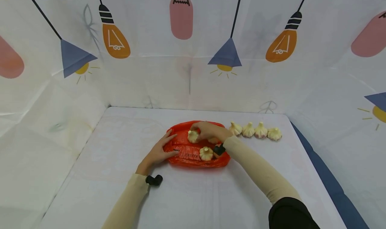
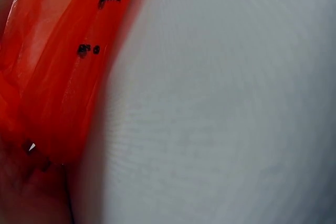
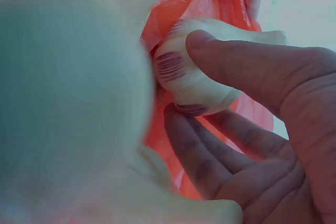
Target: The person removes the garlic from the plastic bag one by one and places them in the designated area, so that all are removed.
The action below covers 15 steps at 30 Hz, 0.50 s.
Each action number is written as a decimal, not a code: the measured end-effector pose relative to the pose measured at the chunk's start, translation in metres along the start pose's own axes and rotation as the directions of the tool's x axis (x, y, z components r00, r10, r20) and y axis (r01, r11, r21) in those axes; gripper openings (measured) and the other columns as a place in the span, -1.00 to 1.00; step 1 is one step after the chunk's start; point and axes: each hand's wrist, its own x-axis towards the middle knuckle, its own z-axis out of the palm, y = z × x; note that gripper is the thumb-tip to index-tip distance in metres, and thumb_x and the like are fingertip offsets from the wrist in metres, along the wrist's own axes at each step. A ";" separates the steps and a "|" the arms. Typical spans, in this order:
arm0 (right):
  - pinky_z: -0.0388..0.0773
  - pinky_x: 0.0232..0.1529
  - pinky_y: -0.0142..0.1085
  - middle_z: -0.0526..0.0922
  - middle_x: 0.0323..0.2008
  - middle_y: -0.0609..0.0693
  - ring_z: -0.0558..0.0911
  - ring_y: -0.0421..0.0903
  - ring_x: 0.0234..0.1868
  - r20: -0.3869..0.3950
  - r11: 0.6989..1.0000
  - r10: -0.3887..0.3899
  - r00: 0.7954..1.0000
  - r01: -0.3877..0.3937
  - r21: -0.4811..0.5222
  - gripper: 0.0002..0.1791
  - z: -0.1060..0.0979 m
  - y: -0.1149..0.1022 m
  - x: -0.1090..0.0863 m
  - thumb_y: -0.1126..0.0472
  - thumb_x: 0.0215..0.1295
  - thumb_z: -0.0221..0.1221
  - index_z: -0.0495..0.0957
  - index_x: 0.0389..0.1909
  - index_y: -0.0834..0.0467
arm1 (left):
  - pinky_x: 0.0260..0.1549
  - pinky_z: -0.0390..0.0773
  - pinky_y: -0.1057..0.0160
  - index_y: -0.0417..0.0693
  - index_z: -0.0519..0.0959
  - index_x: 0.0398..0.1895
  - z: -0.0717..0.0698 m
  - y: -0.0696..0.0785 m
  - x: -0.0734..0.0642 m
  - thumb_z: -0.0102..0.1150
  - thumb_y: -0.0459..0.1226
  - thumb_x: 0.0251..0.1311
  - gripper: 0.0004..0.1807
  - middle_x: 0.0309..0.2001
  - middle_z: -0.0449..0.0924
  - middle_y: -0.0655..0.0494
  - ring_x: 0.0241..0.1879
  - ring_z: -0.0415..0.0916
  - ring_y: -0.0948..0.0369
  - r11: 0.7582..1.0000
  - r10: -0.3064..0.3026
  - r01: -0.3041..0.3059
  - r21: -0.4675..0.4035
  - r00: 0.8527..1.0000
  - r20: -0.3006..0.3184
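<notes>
Right hand [image 1: 208, 130] pinching a garlic bulb [image 1: 193, 137] between thumb and fingers, just above or touching the red plastic bag [image 1: 182, 142], and it looks like mid-job! Left hand [image 1: 159, 151], fingers spread, rests along the bag's left edge. Another bulb [image 1: 206, 153] sits on the bag near its front edge, with more partly hidden under the right hand and wrist, so no firm count there. Over to the right, four bulbs [image 1: 254, 130] line up on the bench [image 1: 120, 162], off the bag. Part-way, I'd judge: garlic in both places, though whether the bag is filling or emptying, I can't tell.
</notes>
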 end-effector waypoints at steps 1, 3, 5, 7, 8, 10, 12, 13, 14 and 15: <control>0.49 0.31 -0.03 0.53 0.29 -0.07 0.47 -0.05 0.25 -0.001 1.000 0.002 1.000 -0.002 0.000 -0.46 0.000 0.000 0.000 0.15 0.32 0.40 0.53 0.30 -0.03 | 0.55 -0.06 -0.31 0.14 0.30 0.57 0.000 0.000 0.000 0.47 -0.02 0.18 -0.11 0.69 -0.13 0.23 0.67 -0.21 -0.02 1.000 -0.001 0.001 -0.001 1.000 0.002; 0.48 0.33 -0.03 0.53 0.31 -0.08 0.47 -0.05 0.27 -0.006 1.000 -0.012 1.000 0.011 -0.015 -0.46 0.000 0.000 0.001 0.13 0.32 0.40 0.53 0.30 -0.04 | 0.54 -0.06 -0.32 0.15 0.30 0.57 0.000 0.000 0.000 0.46 -0.01 0.18 -0.11 0.69 -0.13 0.22 0.67 -0.21 -0.03 1.000 -0.001 0.001 0.002 1.000 0.001; 0.46 0.35 -0.02 0.53 0.33 -0.07 0.47 -0.05 0.30 -0.009 0.999 -0.032 0.999 0.032 -0.030 -0.45 0.000 0.000 0.001 0.12 0.32 0.40 0.52 0.31 -0.03 | 0.54 -0.06 -0.33 0.17 0.30 0.57 -0.001 0.001 0.000 0.46 0.00 0.18 -0.11 0.69 -0.13 0.22 0.67 -0.21 -0.04 1.000 -0.003 0.003 0.001 1.000 0.001; 0.45 0.37 -0.02 0.53 0.33 -0.06 0.48 -0.05 0.32 -0.015 0.998 -0.051 0.999 0.050 -0.041 -0.45 0.000 0.000 0.002 0.11 0.32 0.40 0.52 0.30 -0.02 | 0.53 -0.06 -0.35 0.18 0.30 0.57 -0.001 0.001 0.000 0.46 0.01 0.19 -0.12 0.69 -0.13 0.21 0.67 -0.21 -0.06 1.000 -0.003 0.003 -0.001 1.000 0.000; 0.45 0.37 -0.02 0.54 0.33 -0.05 0.48 -0.05 0.33 -0.019 0.997 -0.058 0.998 0.057 -0.045 -0.46 -0.001 -0.001 0.002 0.11 0.31 0.40 0.52 0.29 -0.01 | 0.52 -0.05 -0.37 0.18 0.30 0.57 -0.001 0.001 0.000 0.45 0.01 0.19 -0.12 0.69 -0.13 0.20 0.66 -0.21 -0.07 1.000 -0.002 0.002 0.000 1.000 0.000; 0.48 0.34 -0.04 0.55 0.30 -0.05 0.49 -0.05 0.29 -0.026 0.996 -0.070 0.997 0.068 -0.050 -0.47 -0.002 -0.001 0.002 0.11 0.31 0.41 0.52 0.27 0.01 | 0.52 -0.05 -0.38 0.19 0.30 0.57 -0.001 0.000 0.001 0.45 0.01 0.19 -0.12 0.69 -0.13 0.20 0.66 -0.20 -0.08 1.000 -0.005 0.005 -0.003 1.000 0.002; 0.52 0.28 -0.06 0.58 0.25 -0.04 0.52 -0.05 0.23 -0.035 0.995 -0.087 0.996 0.085 -0.059 -0.50 -0.003 -0.002 0.002 0.12 0.30 0.41 0.53 0.23 0.03 | 0.50 -0.04 -0.40 0.18 0.31 0.57 -0.001 0.000 0.001 0.45 0.00 0.19 -0.13 0.69 -0.13 0.18 0.66 -0.20 -0.10 1.000 -0.007 0.007 -0.005 1.000 0.002; 0.53 0.25 -0.07 0.59 0.23 -0.05 0.52 -0.05 0.21 -0.041 0.994 -0.096 0.995 0.094 -0.062 -0.51 -0.003 -0.002 0.002 0.12 0.30 0.42 0.54 0.22 0.03 | 0.50 -0.04 -0.41 0.18 0.31 0.57 -0.001 0.000 0.001 0.45 0.00 0.20 -0.13 0.69 -0.12 0.17 0.66 -0.20 -0.11 1.000 -0.008 0.008 -0.005 1.000 0.002; 0.54 0.23 -0.08 0.60 0.20 -0.05 0.53 -0.05 0.18 -0.044 0.992 -0.108 0.993 0.105 -0.067 -0.52 -0.003 -0.003 0.002 0.12 0.30 0.42 0.55 0.21 0.04 | 0.50 -0.04 -0.42 0.18 0.31 0.57 -0.001 -0.001 0.001 0.45 -0.01 0.19 -0.13 0.69 -0.12 0.17 0.66 -0.20 -0.11 1.000 -0.010 0.010 -0.008 1.000 0.003; 0.55 0.20 -0.10 0.61 0.18 -0.05 0.54 -0.05 0.15 -0.047 0.991 -0.120 0.992 0.116 -0.072 -0.53 -0.004 -0.003 0.003 0.13 0.29 0.42 0.55 0.20 0.04 | 0.50 -0.05 -0.42 0.18 0.31 0.57 0.000 -0.001 0.001 0.45 -0.02 0.19 -0.13 0.69 -0.12 0.17 0.66 -0.20 -0.11 1.000 -0.013 0.013 -0.012 1.000 0.004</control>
